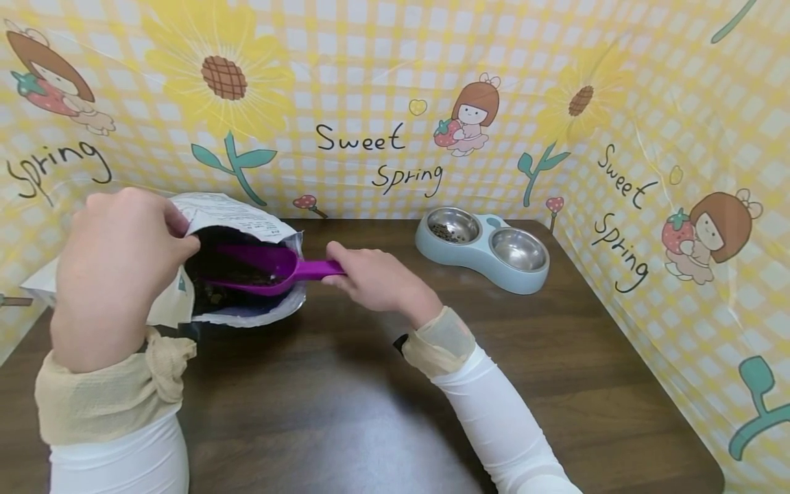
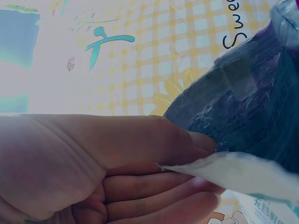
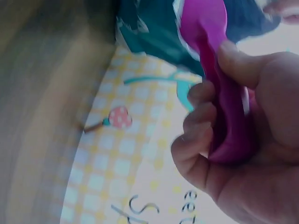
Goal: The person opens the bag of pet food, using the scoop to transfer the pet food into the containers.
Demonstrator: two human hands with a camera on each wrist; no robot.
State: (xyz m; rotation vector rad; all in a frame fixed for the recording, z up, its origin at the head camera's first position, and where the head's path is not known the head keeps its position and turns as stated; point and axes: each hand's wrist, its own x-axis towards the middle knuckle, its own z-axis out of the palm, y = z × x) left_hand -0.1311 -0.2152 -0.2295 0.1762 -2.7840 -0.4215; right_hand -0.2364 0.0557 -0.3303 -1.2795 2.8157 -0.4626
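Note:
On the left of the head view, my left hand (image 1: 114, 271) pinches the rim of an open bag (image 1: 237, 219) between thumb and fingers. The bag lies on its side with its mouth facing right, and small dark pieces show inside. My right hand (image 1: 376, 278) grips the handle of a purple scoop (image 1: 315, 269), whose bowl is inside the bag's mouth with some dark pieces in it. In the left wrist view the thumb (image 2: 154, 140) and fingers hold the bag's white edge (image 2: 233, 170). Fingers curl round the scoop handle (image 3: 229, 107) in the right wrist view.
A pale blue double pet bowl (image 1: 484, 257) stands at the back right of the brown wooden table (image 1: 370, 412). Its left steel bowl (image 1: 452, 226) has some dark pieces in it. A yellow checked covering (image 1: 364, 68) with printed flowers and figures rises behind and to the right.

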